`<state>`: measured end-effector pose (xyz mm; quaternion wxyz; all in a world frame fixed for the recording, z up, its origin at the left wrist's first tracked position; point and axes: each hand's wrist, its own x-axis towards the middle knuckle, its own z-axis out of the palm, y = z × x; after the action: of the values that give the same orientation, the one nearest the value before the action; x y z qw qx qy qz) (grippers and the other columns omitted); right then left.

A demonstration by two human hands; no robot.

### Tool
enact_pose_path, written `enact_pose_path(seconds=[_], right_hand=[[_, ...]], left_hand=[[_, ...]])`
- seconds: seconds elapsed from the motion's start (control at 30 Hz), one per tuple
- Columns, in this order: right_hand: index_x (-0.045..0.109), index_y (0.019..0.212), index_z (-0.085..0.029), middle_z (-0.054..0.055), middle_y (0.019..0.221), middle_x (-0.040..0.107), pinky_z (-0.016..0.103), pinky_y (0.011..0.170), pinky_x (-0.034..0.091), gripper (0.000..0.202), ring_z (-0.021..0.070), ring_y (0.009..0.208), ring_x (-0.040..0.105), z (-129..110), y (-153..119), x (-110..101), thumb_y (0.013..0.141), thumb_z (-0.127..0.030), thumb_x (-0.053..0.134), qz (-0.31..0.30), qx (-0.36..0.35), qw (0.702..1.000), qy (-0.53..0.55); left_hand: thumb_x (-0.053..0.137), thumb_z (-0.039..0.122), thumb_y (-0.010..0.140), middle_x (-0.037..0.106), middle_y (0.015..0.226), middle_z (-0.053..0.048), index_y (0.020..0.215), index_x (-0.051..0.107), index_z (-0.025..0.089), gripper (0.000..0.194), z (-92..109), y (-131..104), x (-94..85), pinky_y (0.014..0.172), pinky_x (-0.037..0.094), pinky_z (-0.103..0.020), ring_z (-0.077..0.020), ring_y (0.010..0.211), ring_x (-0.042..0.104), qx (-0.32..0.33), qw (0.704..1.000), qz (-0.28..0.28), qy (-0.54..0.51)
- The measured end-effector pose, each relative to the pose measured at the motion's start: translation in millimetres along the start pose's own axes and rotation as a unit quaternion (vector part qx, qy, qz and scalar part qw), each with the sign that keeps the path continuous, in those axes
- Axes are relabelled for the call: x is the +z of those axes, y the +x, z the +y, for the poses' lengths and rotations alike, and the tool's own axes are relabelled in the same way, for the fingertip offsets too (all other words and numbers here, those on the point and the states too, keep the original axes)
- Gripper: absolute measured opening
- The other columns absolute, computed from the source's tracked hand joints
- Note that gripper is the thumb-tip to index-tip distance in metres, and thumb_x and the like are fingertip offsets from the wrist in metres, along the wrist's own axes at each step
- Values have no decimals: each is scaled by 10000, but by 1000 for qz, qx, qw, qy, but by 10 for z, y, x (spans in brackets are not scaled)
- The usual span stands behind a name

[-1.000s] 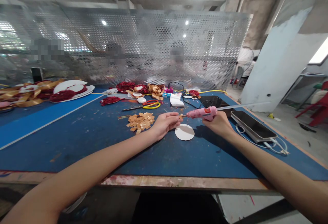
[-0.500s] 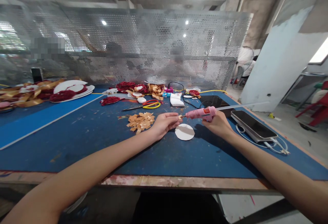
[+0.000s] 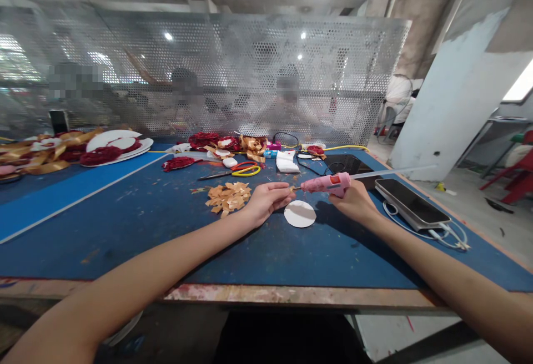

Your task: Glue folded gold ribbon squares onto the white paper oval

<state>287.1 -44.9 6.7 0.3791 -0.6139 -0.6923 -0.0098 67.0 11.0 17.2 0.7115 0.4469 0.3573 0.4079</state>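
My right hand [image 3: 353, 200] is wrapped round a pink hot glue gun [image 3: 327, 184], its nozzle pointing left and a long clear glue stick [image 3: 393, 171] coming out of its back. At the nozzle tip, my left hand [image 3: 271, 202] pinches a small golden ribbon piece [image 3: 293, 190], mostly covered by the fingers. Just below the nozzle, a white round disc [image 3: 300, 214] lies flat on the blue table mat [image 3: 200, 253]. To the left of my left hand is a loose pile of cut gold ribbon pieces [image 3: 228, 197].
Scissors with yellow and red handles [image 3: 245, 170] lie behind the pile. A phone [image 3: 412, 203] with a white cable rests at right. Dark red and gold ribbon flowers [image 3: 225, 143] line the back, before a perforated metal screen [image 3: 233, 75]. More ribbon work and white discs [image 3: 114, 147] sit far left.
Almost nothing differs. Both hands keep their places, with the glue gun's tip still at the ribbon piece; less of that piece shows between the fingers now.
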Motion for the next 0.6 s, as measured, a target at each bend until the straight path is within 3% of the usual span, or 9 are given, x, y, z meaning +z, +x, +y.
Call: enact_pose_path(seconds=[0.13, 0.33, 0.6], right_hand=[[617, 694, -181, 15, 634, 600, 264, 557, 417, 190, 164, 592, 555, -1, 0, -2, 609, -166, 447, -4, 13, 1000, -16], [620, 694, -187, 0, 626, 606, 245, 549, 410, 212, 148, 579, 552, 19, 0, 7, 598, -138, 438, 4, -10, 1000, -6], [676, 774, -191, -1, 680, 639, 260, 562, 416, 310, 160, 615, 571, 16, -1, -3, 593, -117, 436, -11, -8, 999, 32]], left_hand=[[605, 6, 774, 700, 750, -112, 921, 583, 64, 159, 2, -4, 2, 705, 559, -197, -124, 658, 682, 0, 1000, 1, 1], [570, 0, 800, 696, 732, -106, 917, 564, 68, 135, 0, 1, 1, 618, 548, -150, -116, 647, 682, -1, 1000, -2, 1], [590, 21, 796, 699, 737, -103, 920, 581, 71, 135, -14, 4, -12, 630, 547, -153, -111, 650, 677, 4, 1000, -9, 4]])
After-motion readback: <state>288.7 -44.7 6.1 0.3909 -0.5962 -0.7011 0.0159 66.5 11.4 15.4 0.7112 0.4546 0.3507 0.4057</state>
